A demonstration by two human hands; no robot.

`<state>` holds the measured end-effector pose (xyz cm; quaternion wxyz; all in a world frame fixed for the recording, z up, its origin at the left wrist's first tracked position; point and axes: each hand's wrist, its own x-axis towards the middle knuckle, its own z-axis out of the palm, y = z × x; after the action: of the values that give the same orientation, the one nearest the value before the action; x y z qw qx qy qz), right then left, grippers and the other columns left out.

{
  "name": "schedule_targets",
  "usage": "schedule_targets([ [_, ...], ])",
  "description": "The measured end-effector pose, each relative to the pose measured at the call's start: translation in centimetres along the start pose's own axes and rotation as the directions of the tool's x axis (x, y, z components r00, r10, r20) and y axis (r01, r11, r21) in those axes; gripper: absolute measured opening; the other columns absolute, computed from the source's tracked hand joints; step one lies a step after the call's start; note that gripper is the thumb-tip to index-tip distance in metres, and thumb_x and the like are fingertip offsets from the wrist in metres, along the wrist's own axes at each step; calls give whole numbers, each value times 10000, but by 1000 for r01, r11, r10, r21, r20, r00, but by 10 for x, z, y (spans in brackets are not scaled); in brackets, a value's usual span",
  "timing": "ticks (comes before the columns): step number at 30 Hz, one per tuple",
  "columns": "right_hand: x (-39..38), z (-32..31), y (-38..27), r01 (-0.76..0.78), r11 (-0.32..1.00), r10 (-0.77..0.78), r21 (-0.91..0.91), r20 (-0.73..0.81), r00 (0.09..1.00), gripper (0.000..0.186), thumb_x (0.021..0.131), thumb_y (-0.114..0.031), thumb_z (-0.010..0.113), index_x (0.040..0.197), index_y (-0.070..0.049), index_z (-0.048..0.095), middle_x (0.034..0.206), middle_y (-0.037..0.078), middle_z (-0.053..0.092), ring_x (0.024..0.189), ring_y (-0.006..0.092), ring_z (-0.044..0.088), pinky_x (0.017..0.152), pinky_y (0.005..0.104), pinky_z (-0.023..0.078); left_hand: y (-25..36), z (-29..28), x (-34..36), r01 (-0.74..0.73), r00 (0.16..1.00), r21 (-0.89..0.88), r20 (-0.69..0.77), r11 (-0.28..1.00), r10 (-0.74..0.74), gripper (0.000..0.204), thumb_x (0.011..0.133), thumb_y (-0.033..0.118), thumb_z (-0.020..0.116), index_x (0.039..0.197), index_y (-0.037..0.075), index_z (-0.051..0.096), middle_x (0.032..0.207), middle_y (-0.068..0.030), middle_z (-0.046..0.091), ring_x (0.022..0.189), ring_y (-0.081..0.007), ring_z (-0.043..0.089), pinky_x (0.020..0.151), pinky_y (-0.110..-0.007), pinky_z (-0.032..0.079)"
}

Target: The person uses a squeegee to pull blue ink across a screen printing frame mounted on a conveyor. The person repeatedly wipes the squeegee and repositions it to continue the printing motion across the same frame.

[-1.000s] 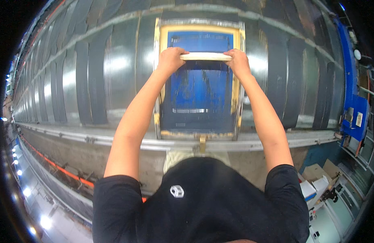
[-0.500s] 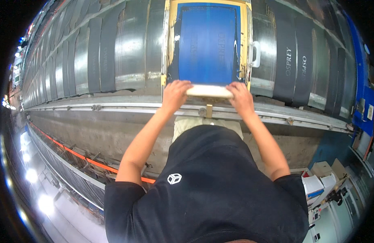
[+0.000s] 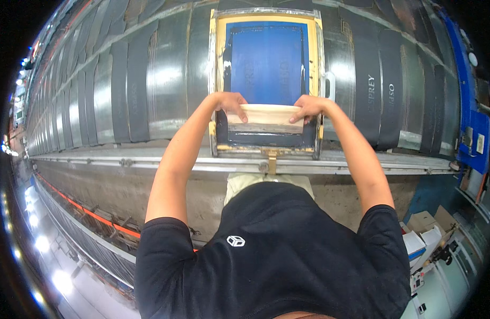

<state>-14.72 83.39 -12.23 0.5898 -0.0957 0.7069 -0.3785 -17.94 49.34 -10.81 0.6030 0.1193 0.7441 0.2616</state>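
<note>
Your left hand (image 3: 232, 105) and your right hand (image 3: 309, 109) pinch the two ends of a pale, flat wooden board with a dark-stained lower edge (image 3: 267, 116); each thumb lies on the board's near face, while most of the fingers go behind it, where their exact grip cannot be told; the board spans the gap between your hands, over the near part of a rectangular screen frame with yellow inner borders (image 3: 312, 50); whether its lower edge presses on the screen cannot be told.

Beyond your hands stretches the frame's smooth blue mesh panel (image 3: 269, 58); on the near side of them a glossy black band (image 3: 263, 140) crosses the screen; just outside the frame, beyond your right wrist, stands a white looped handle (image 3: 331, 85), close to that forearm's path.

Below your hands, between the frame and your body, a small brass-coloured metal bracket (image 3: 272, 161) sits at a long silver metal rail (image 3: 361, 164); out past your right hand, flat dark-grey strips with pale lettering (image 3: 370, 95) lie on the shiny metal table (image 3: 342, 69); similar plain-looking dark strips (image 3: 120, 80) lie out past your left hand; farthest to the right of your hands stands a bright blue metal housing (image 3: 472, 114).
</note>
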Motion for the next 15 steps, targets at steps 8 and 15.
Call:
schedule_targets([
  [8, 2, -166, -92, 31, 894, -376, -448, -710, 596, 423, 785, -321, 809, 1110, -58, 741, 965, 156, 746, 884, 298, 706, 848, 395, 536, 63, -178, 14, -31, 701, 329, -666, 944, 255, 503, 701, 356, 854, 1138, 118, 775, 1035, -136, 763, 946, -295, 720, 852, -395, 554],
  [15, 28, -101, -38, -28, 844, -501, -536, -806, 315, 353, 771, -108, 787, 1121, -102, 748, 1085, 134, 721, 1058, 348, 645, 945, 439, 531, 63, -99, 24, 42, 383, 518, -798, 854, 465, 381, 734, 81, 759, 1080, 236, 794, 1002, -75, 734, 947, -300, 658, 850, -426, 556],
])
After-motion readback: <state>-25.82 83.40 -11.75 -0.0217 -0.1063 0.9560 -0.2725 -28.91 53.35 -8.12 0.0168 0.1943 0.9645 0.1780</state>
